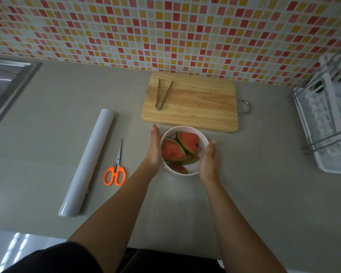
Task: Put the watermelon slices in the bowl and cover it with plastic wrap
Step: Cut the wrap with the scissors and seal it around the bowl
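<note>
**Flat hands cup a bowl of watermelon**

The left hand (154,152) and right hand (209,160), fingers straight, lie flat against the bowl (185,129) at 9 and 3 o'clock. The watermelon slices (173,151) sit inside. A faint clear film seems to trail at 6 o'clock; whether it spans the rim is unclear. Uneven pressure could slide the bowl on the bench (47,134) or loosen the film. The scissors (115,174) and wrap roll (87,164) lie at 9 o'clock

My grey tabletop (264,194) ran up to a red-and-yellow mosaic wall (165,26), steel sink (4,85) left, white dish rack (327,125) right.
</note>
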The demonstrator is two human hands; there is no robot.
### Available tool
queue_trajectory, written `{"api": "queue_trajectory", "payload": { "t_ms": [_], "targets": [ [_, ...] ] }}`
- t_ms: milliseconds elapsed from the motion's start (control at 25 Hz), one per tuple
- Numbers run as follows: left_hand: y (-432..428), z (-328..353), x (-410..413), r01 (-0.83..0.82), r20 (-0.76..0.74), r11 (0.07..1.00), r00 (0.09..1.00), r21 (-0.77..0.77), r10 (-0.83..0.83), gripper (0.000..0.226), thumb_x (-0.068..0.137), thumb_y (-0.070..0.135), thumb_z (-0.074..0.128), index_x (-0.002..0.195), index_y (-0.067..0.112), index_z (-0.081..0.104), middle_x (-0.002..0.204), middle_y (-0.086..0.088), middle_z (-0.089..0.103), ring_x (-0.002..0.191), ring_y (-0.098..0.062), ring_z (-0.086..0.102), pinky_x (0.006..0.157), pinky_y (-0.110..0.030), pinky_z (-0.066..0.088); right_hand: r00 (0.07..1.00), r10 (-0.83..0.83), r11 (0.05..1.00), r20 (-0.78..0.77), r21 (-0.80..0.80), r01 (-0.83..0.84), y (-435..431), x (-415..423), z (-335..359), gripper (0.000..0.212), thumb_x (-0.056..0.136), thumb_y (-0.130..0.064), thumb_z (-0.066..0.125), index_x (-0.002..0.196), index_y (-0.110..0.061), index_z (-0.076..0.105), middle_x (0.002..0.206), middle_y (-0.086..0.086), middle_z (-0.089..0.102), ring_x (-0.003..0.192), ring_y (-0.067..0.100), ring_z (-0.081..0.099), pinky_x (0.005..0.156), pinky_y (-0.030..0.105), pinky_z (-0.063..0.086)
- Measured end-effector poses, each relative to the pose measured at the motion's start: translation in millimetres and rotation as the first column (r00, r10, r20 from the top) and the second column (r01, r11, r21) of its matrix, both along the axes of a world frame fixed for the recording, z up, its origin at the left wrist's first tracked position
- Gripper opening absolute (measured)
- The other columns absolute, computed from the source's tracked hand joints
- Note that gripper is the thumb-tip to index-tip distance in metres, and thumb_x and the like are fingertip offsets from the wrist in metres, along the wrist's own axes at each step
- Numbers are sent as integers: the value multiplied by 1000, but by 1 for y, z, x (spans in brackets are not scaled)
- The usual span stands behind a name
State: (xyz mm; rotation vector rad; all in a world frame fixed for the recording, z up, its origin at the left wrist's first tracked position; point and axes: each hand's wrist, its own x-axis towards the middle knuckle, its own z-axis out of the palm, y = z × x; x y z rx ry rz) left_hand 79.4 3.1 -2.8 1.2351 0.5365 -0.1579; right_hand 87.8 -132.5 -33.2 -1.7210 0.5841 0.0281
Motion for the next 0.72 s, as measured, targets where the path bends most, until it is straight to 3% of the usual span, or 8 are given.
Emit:
{"api": "queue_trajectory", "payload": {
  "t_ms": [40, 120, 200, 280, 360, 440, 600, 720],
  "targets": [
    [1, -1, -1, 32, 9, 999, 999, 35, -33, 68, 95, 60, 4, 98, 35, 67, 103, 20, 65, 91, 8, 64, 74, -14, 54, 1000, 2, 1000, 8, -14, -2, 2, -1, 1, 51, 99, -44, 22, 103, -14, 63, 92, -1, 57, 88, 15, 53, 80, 25, 36],
    [3, -4, -1, 15, 10, 992, 1000, 129, -17, 63, 94, 63, 6, 140, 36, 40, 135, 8, 49, 127, -13, 48, 101, -32, 45, 1000, -3, 1000, 6, -21, 4, 6, -4, 4, 52, 99, -43, 22, 104, -13, 63, 90, -2, 56, 88, 14, 51, 80, 25, 34],
    [6, -5, 2, -103, 28, 969, 995, 224, 100, 64, 97, 57, 8, 151, 25, 15, 155, 3, 24, 142, -15, 23, 114, -33, 22, 1000, 0, 1000, 8, -28, 0, 6, -5, 6, 52, 99, -44, 21, 105, -14, 62, 93, -4, 56, 92, 15, 52, 81, 24, 34],
    [5, -8, -2, -289, -17, 932, 954, 219, 300, 64, 97, 56, 10, 149, 22, 23, 157, 4, 24, 144, -13, 20, 109, -26, 14, 998, 34, 999, 49, -30, -32, 1, -3, 8, 49, 98, -47, 23, 114, -19, 59, 107, -8, 58, 103, 11, 51, 81, 18, 36],
    [-7, -8, -23, -445, -151, 888, 876, 112, 458, 65, 96, 58, 14, 148, 22, 30, 155, 6, 29, 142, -12, 24, 103, -23, 15, 992, 87, 996, 95, 22, -90, -6, 4, 12, 51, 98, -46, 25, 136, -18, 44, 127, -9, 46, 110, 3, 40, 69, -3, 34],
    [-28, -11, -47, -454, -253, 891, 864, -19, 436, 66, 96, 59, 17, 148, 19, 30, 153, 6, 31, 141, -11, 25, 105, -24, 16, 980, 179, 980, 88, 72, -185, -10, 12, 16, 51, 99, -44, 24, 141, -19, 38, 129, -11, 39, 113, 1, 37, 59, -9, 32],
    [-33, -4, -36, -300, -148, 947, 948, -117, 283, 70, 97, 58, 11, 144, 13, 37, 143, 0, 46, 133, -15, 38, 111, -28, 22, 985, 170, 978, 37, 118, -173, -10, 7, 15, 55, 98, -50, 21, 120, -21, 62, 112, 1, 66, 93, 4, 61, 59, 3, 42],
    [1, -1, -5, -196, -81, 974, 979, -113, 187, 74, 96, 58, 7, 148, 8, 24, 146, -1, 40, 134, -18, 37, 113, -35, 24, 994, 90, 991, 56, -106, -84, -11, -2, 14, 62, 92, -55, 17, 95, -19, 67, 89, -1, 68, 86, 14, 61, 65, 20, 40]
  ]
}}
